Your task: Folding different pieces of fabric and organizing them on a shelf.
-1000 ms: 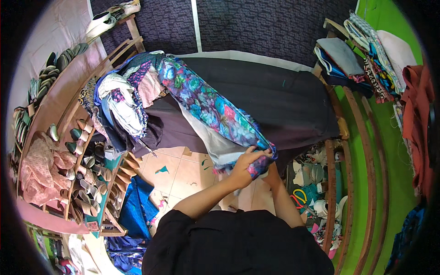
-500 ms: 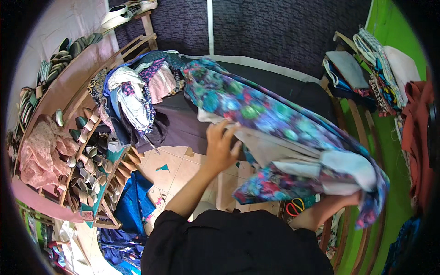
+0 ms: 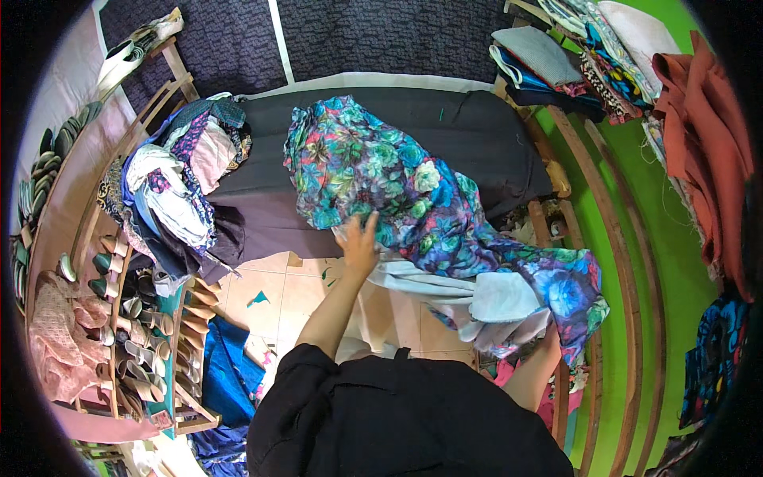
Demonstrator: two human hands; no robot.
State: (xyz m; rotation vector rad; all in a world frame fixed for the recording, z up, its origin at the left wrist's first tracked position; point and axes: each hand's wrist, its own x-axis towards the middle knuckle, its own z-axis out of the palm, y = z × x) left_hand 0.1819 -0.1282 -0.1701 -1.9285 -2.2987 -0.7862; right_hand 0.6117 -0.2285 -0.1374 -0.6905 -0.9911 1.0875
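Note:
A floral cloth point(image 3: 425, 175) in blue, green and purple, with a pale underside, lies across the dark-covered table and hangs off its near edge. At that edge, my left hand point(image 3: 362, 246) rests on the cloth with its fingers apart. To the right, my right forearm point(image 3: 534, 375) reaches up under the cloth's raised end. Folds cover the fingers of that hand. Pale inner fabric point(image 3: 505, 296) shows beside the right wrist.
A heap of mixed clothes point(image 3: 171, 179) sits at the table's left end. Shoe lasts point(image 3: 139, 334) fill a wooden rack at left. Folded fabrics point(image 3: 540, 60) and a rust-coloured cloth point(image 3: 699, 135) are at right, above wooden slats point(image 3: 628, 318). Blue fabric point(image 3: 226, 366) lies low left.
The floral cloth's far part has settled flatter on the table, its printed side up. The right-hand end has come lower and nearer my body. My view has shifted to the right.

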